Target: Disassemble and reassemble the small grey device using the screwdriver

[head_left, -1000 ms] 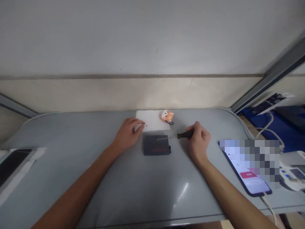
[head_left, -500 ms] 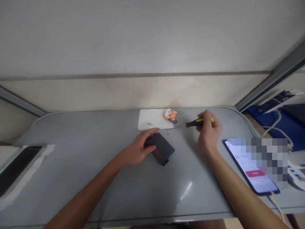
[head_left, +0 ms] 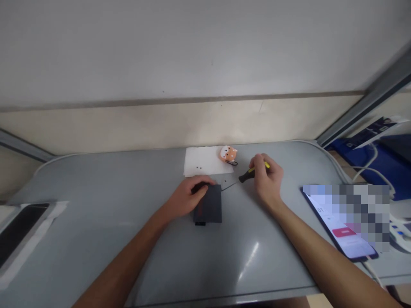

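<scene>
My left hand [head_left: 189, 196] grips the left and far side of a flat dark grey box-shaped case [head_left: 212, 205] with faint red lettering; its kind is unclear. A small black part juts from its near edge. Closed round the black and yellow handle of a screwdriver [head_left: 248, 174] is my right hand [head_left: 268, 177]. The thin shaft points left, its tip at or very near the case's far right corner; I cannot tell if they touch. One tiny dark screw [head_left: 225, 181] lies on the table just beyond the case.
White paper [head_left: 205, 162] at the back holds two tiny dark screws [head_left: 199, 167] and an orange-and-white animal-shaped case [head_left: 228, 154]. A lit phone [head_left: 340, 231] with a cable lies at right, beside a white power strip [head_left: 400, 235]. At far left is a black-screened device [head_left: 24, 226].
The case has turned clockwise in my left hand, so its small black part now faces me at the left. My right hand has brought the screwdriver left and nearer to the case.
</scene>
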`<action>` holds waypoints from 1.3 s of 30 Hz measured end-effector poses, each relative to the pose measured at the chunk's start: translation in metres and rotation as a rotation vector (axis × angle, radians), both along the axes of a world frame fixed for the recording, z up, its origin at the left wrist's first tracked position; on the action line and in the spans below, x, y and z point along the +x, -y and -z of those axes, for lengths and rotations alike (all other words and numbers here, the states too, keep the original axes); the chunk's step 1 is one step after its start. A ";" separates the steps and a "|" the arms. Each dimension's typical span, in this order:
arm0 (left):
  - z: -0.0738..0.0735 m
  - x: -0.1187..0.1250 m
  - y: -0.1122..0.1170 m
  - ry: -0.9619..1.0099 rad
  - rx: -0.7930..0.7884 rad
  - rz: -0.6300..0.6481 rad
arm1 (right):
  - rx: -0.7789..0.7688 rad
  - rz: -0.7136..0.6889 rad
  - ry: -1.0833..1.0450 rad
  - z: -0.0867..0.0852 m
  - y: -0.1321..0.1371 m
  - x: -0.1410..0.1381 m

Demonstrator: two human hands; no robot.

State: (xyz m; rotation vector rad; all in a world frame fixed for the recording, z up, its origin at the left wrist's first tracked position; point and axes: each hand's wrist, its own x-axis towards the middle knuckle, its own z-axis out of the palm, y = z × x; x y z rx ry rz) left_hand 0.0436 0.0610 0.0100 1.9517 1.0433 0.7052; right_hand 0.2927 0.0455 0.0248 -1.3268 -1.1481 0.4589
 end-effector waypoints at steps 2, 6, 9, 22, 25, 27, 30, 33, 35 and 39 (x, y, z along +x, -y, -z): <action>-0.001 0.000 0.004 -0.007 -0.012 -0.013 | 0.001 0.030 -0.013 -0.002 0.001 0.001; -0.004 -0.002 0.007 -0.019 -0.003 -0.019 | 0.017 0.078 -0.012 -0.006 0.000 0.004; -0.007 -0.001 0.008 -0.031 -0.002 -0.024 | 0.085 0.166 0.024 -0.005 -0.001 0.008; -0.018 0.000 0.016 -0.174 -0.023 0.029 | 0.160 0.079 0.151 0.006 0.001 0.010; -0.015 0.003 0.019 -0.180 -0.008 -0.019 | 0.110 0.116 0.072 0.003 0.000 0.010; -0.014 0.004 0.019 -0.168 -0.036 -0.066 | 0.072 0.145 0.008 0.001 -0.002 0.010; -0.013 0.005 0.018 -0.126 -0.095 -0.111 | 0.023 0.163 -0.074 -0.002 -0.004 0.008; -0.016 0.004 0.017 -0.080 -0.122 -0.109 | -0.016 0.141 -0.143 -0.003 -0.003 0.003; -0.018 0.004 0.018 -0.075 -0.139 -0.109 | -0.056 0.109 -0.191 -0.003 -0.001 0.000; -0.020 0.006 0.020 -0.107 -0.151 -0.095 | -0.124 0.036 -0.260 0.001 0.002 -0.006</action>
